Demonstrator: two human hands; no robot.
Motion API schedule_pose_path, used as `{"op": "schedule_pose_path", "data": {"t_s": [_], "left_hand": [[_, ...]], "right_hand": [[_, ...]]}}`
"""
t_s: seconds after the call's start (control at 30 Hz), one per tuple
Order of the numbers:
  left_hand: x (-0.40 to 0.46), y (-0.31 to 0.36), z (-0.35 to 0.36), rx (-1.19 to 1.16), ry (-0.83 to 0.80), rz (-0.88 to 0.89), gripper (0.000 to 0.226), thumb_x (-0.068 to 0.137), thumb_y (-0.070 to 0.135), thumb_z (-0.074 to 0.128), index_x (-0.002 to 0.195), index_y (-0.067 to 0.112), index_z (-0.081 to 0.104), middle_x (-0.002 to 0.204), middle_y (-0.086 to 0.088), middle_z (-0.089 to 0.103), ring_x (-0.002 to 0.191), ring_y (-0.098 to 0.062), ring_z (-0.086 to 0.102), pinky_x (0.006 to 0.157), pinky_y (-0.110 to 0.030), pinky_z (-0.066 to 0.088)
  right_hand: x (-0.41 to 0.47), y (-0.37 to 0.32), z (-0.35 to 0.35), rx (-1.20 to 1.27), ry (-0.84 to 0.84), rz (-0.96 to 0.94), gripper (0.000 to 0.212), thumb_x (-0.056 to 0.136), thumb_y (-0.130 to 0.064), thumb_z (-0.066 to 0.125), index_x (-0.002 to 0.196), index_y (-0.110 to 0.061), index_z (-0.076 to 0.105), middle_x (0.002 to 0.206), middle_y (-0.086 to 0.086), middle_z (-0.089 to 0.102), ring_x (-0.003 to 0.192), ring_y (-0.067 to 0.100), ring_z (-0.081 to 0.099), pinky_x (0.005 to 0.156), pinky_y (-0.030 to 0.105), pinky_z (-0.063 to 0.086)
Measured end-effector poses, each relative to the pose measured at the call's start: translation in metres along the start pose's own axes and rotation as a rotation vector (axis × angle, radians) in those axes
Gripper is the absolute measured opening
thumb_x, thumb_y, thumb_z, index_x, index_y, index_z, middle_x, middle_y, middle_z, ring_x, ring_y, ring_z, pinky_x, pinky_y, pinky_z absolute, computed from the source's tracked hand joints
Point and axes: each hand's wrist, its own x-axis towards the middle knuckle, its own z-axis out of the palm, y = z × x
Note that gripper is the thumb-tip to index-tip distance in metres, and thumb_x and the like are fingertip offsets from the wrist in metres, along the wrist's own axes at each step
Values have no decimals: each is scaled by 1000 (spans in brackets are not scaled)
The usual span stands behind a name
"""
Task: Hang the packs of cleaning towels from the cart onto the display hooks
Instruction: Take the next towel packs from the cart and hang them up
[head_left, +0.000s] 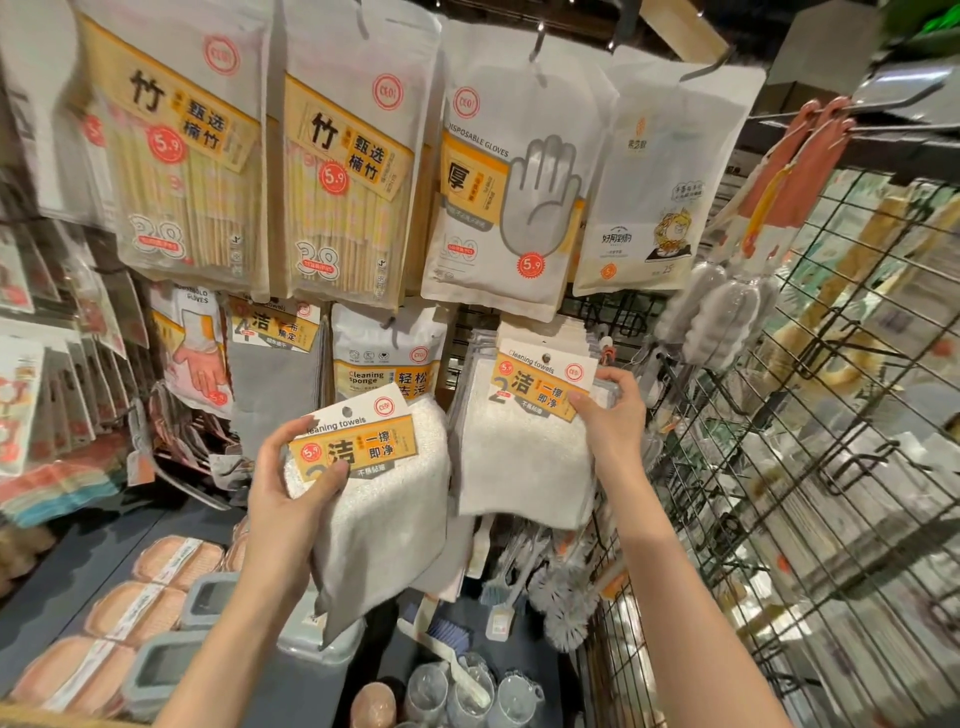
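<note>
Below display hooks, towel pack (379, 467) gripped in left hand (291, 488)

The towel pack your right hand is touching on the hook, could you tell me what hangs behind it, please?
Behind the front towel pack, held by the right hand, the edges of more hanging packs fan out. Their labels, count and the hook are covered.

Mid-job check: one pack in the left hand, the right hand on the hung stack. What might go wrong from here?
1. The left hand grips the loose towel pack only by its card header; the towel sags and could slip out.
2. The right hand pinches the front of the hung packs; a pull might drag some off the hook.
3. That hook looks crowded, so threading the header hole may be fiddly.
</note>
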Motion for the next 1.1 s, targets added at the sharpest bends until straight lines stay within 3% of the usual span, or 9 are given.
{"op": "schedule_pose_path", "data": {"t_s": [0.17, 0.2, 0.3, 0.7, 0.87, 1.0, 1.1], "left_hand": [[2, -3, -7, 34, 3, 9, 52, 82, 3, 71, 109, 45, 59, 112, 9, 65, 105, -22, 65, 91, -43, 50], [2, -3, -9, 35, 1, 5, 52, 82, 3, 72, 109, 45, 59, 113, 8, 65, 105, -22, 65, 91, -44, 50], [4, -3, -10, 36, -11, -1, 52, 82, 3, 72, 110, 44, 59, 113, 7, 66, 103, -22, 66, 91, -45, 51], [10, 2, -8, 39, -67, -5, 52, 80, 3, 73, 112, 42, 60, 122, -6, 64, 108, -27, 64, 96, -50, 49], [7, 3, -6, 39, -79, -11, 52, 79, 3, 74, 111, 41, 61, 110, 12, 69, 99, -17, 69, 85, -38, 52], [3, 6, -2, 10, -88, -20, 51, 80, 0, 72, 109, 41, 61, 112, 1, 68, 98, -18, 69, 83, -36, 53], [-1, 11, 3, -14, -89, -24, 51, 81, -3, 70, 107, 40, 62, 113, 0, 68, 94, -13, 69, 76, -24, 54]], "right_hand": [[7, 9, 14, -46, 77, -2, 32, 80, -4, 70, 102, -18, 52, 104, -7, 53, 100, 11, 50, 63, -1, 35], [9, 10, 17, -50, 87, -10, 32, 80, -5, 71, 101, -18, 51, 106, -5, 55, 100, 13, 51, 66, 1, 36], [16, 14, 25, -113, 108, 10, 33, 79, -13, 73, 102, -20, 50, 113, 1, 59, 103, 18, 54, 76, 25, 41], [30, 16, 37, -270, 175, 17, 37, 80, -25, 73, 108, -20, 48, 125, -3, 52, 89, 7, 45, 55, 23, 28], [24, 9, 30, -267, 162, 9, 44, 80, -20, 73, 114, -15, 45, 127, 0, 52, 104, 17, 53, 73, 28, 36], [7, 6, 21, -351, 145, -84, 46, 82, -15, 71, 120, -14, 45, 130, 2, 46, 114, 19, 50, 81, 32, 42], [-9, 3, 15, -368, 114, -148, 45, 83, -14, 69, 121, -15, 46, 129, 1, 44, 119, 18, 46, 87, 27, 37]]}}
